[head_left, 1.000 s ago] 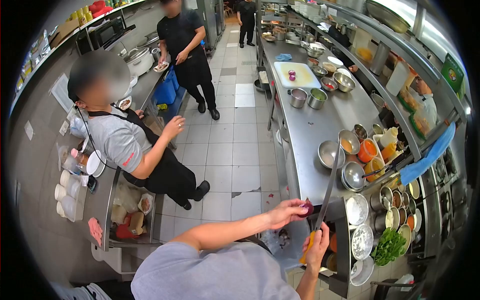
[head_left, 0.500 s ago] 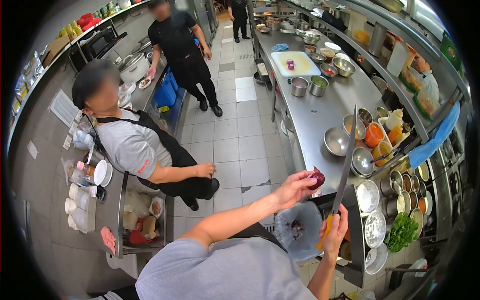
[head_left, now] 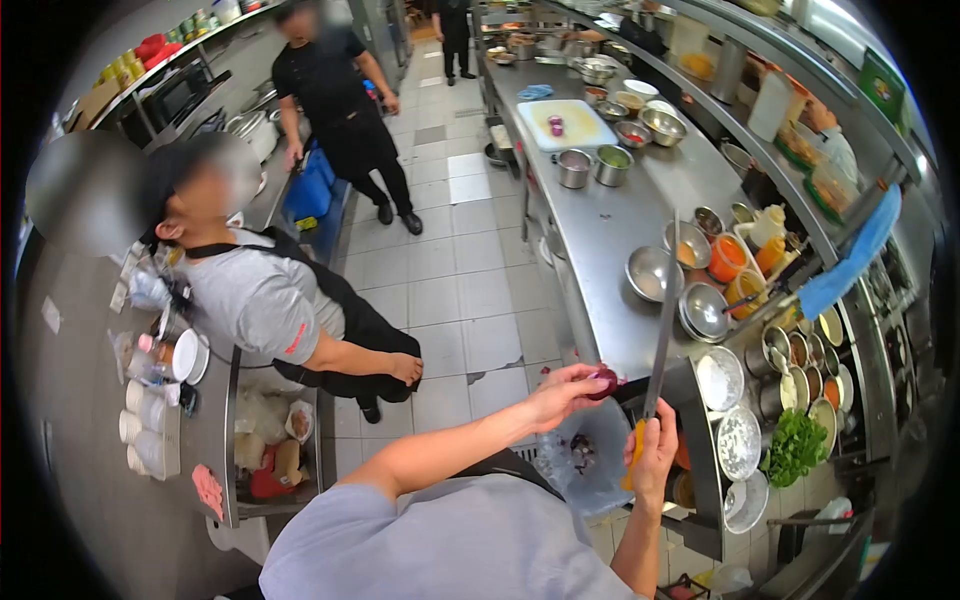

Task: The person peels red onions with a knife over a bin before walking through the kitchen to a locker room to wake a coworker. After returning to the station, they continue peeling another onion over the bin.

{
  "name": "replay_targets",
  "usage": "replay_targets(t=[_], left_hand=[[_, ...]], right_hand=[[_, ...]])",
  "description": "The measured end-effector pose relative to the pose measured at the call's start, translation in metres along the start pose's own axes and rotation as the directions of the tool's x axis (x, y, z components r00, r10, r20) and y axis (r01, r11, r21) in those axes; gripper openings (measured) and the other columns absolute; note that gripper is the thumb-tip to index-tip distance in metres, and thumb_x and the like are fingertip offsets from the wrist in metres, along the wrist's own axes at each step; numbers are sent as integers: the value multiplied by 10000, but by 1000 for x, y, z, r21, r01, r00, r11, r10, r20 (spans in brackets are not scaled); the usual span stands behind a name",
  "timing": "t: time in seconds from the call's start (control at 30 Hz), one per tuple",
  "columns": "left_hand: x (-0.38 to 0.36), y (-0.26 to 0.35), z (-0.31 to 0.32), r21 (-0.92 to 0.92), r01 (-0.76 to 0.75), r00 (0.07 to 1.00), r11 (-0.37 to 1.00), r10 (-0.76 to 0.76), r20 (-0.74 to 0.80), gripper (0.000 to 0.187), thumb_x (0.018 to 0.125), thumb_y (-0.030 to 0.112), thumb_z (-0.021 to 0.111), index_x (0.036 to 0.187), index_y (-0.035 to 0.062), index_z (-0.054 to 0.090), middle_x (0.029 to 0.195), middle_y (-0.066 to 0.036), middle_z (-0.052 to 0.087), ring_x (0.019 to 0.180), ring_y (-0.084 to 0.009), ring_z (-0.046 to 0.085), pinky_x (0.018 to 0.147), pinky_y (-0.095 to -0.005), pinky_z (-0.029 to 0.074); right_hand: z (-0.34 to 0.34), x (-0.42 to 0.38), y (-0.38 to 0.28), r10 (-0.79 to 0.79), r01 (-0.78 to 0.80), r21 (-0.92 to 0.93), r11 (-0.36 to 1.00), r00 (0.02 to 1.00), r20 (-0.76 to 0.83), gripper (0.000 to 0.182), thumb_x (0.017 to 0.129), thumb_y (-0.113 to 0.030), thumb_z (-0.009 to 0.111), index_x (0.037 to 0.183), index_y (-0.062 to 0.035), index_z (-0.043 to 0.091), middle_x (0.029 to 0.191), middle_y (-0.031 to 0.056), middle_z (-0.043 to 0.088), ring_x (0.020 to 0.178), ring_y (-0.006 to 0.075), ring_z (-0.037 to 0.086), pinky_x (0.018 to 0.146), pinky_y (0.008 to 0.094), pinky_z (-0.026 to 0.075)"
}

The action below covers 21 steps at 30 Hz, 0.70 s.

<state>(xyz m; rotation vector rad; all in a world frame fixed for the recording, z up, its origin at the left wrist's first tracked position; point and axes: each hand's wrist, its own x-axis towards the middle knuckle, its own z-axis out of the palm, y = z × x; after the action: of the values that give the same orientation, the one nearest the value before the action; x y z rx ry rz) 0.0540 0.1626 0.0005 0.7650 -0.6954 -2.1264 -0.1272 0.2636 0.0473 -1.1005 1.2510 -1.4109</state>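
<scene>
My left hand [head_left: 560, 400] pinches a dark red onion [head_left: 604, 384] in its fingertips, held out over the front of the steel counter and the far rim of a bin. My right hand [head_left: 654, 446] is closed round the yellow handle of a long kitchen knife [head_left: 664, 335]. Its blade points up and away from me, to the right of the onion and apart from it. Below my hands, the lined bin [head_left: 560, 478] holds dark scraps.
On the steel counter [head_left: 625, 235] are a cutting board [head_left: 588, 132] with onion pieces [head_left: 556, 124], pots, bowls and sauce containers. Leafy greens [head_left: 796, 448] and metal tubs stand at right. A co-worker [head_left: 260, 295] in grey stands close on the left; another person [head_left: 335, 110] is farther back.
My view has turned slightly, so the scene sits farther left. My left hand has brought the onion lower, nearer the bin. The grey-shirted co-worker's arm has lowered.
</scene>
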Motion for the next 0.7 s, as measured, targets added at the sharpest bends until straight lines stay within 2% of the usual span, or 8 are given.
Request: replay_targets(t=[0.03,0.07,0.1,0.3,0.33,0.43,0.57,0.7], left_hand=[[-3,-4,-2,-2,14,1000,1000,-14,-24,365,940,150,689,1251,11,558,1197,-85,631,1080,-152,632,945,-300,534],[-6,-7,-3,6,25,999,1000,-25,-24,428,904,218,746,1244,24,572,1177,-59,637,1087,-136,617,929,-298,520],[-7,-10,-5,8,40,999,999,-39,-30,425,900,218,751,1235,26,572,1173,-60,637,1087,-136,617,925,-297,521],[-8,-36,-25,-3,103,991,995,-103,-81,414,880,218,775,1186,39,561,1159,-68,636,1062,-141,629,895,-292,533],[-9,-40,-27,-14,115,989,993,-116,-89,417,878,217,777,1184,39,557,1159,-71,635,1052,-142,633,889,-291,535],[-8,-47,-36,-58,134,986,989,-139,-95,418,871,215,784,1174,43,553,1151,-72,635,1025,-145,642,879,-289,540],[-7,-55,-47,-147,163,978,975,-179,-102,416,865,214,789,1170,44,563,1125,-71,640,1007,-149,649,869,-292,545],[-11,-55,-54,-197,251,961,948,-267,-63,358,930,368,703,1106,65,633,1020,-49,664,925,-146,653,799,-289,545]], right_hand=[[0,-2,-2,20,-20,-18,1000,1000,-18,373,1066,-313,448,1347,-71,473,608,-8,478,462,55,431,416,205,354],[2,-4,-5,43,-43,9,999,999,-29,364,1061,-263,454,1353,-45,465,614,-16,473,481,45,428,422,196,343],[2,-4,-7,67,-65,38,997,997,-35,358,1057,-213,461,1359,-20,457,620,-24,467,499,35,425,428,187,332],[-2,-8,6,97,-96,30,995,995,-26,380,1056,-220,472,1376,-18,439,632,-24,471,512,37,431,432,189,340],[-2,-9,9,83,-85,-40,996,996,-35,390,1057,-332,471,1349,-74,474,617,-4,486,470,57,438,421,205,352],[0,-13,11,149,-148,8,989,988,-52,385,1051,-241,481,1367,-24,449,637,-22,475,515,45,444,436,196,352],[1,-18,18,201,-205,-47,978,977,-67,377,1051,-260,478,1350,-29,467,633,-18,474,506,46,442,437,197,354],[5,-23,35,233,-235,-26,972,970,-65,374,1052,-244,462,1357,-28,458,624,-13,485,487,47,434,433,201,355]])
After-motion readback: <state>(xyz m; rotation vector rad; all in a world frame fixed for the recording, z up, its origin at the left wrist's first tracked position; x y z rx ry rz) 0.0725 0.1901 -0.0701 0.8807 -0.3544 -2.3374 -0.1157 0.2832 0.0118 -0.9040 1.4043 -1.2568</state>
